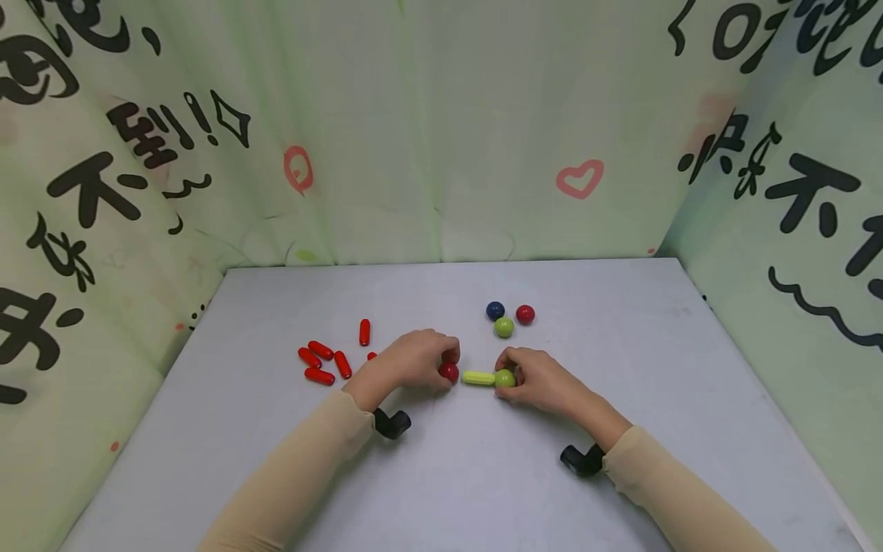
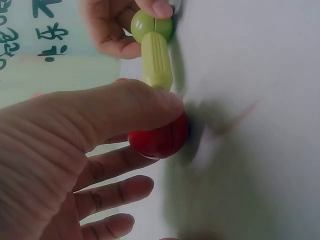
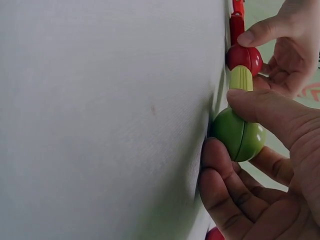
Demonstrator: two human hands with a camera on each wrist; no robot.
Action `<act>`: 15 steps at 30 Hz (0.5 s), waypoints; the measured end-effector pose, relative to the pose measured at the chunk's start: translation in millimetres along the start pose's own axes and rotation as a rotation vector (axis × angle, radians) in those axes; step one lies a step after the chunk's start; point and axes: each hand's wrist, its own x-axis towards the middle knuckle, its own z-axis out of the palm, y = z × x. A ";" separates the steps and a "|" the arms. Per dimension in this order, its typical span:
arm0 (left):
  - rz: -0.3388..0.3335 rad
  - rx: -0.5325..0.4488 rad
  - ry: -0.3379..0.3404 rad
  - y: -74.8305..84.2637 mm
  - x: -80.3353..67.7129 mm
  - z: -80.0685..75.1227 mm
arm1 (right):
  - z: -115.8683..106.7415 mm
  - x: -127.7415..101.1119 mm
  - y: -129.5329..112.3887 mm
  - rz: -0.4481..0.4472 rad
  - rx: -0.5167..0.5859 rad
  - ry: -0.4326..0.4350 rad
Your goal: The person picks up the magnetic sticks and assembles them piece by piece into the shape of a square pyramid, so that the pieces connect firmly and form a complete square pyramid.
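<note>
My left hand pinches a glossy red ball between thumb and fingers, low over the table. Opposite it, my right hand holds a lime-green ball, thumb on one side and fingers on the other. A ribbed yellow-green rod lies between the two balls, one end against the green ball. Its other end points at the red ball, with a narrow gap in the head view. In the left wrist view the thumb covers part of the red ball.
Several short red rods lie scattered left of my left hand, one partly hidden behind it. Farther back on the white table sit a blue ball, a second green ball and another red ball. Printed curtains surround the table.
</note>
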 end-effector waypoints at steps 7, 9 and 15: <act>0.031 -0.027 0.011 4.0 -0.7 5.7 | -0.5 -0.1 0.6 -0.002 -0.008 0.002; 0.032 -0.032 0.013 5.3 -1.7 6.4 | -1.3 -0.6 0.0 0.009 -0.013 0.014; 0.054 -0.071 0.011 11.8 -4.1 12.6 | -3.4 -0.3 3.1 0.052 -0.046 0.096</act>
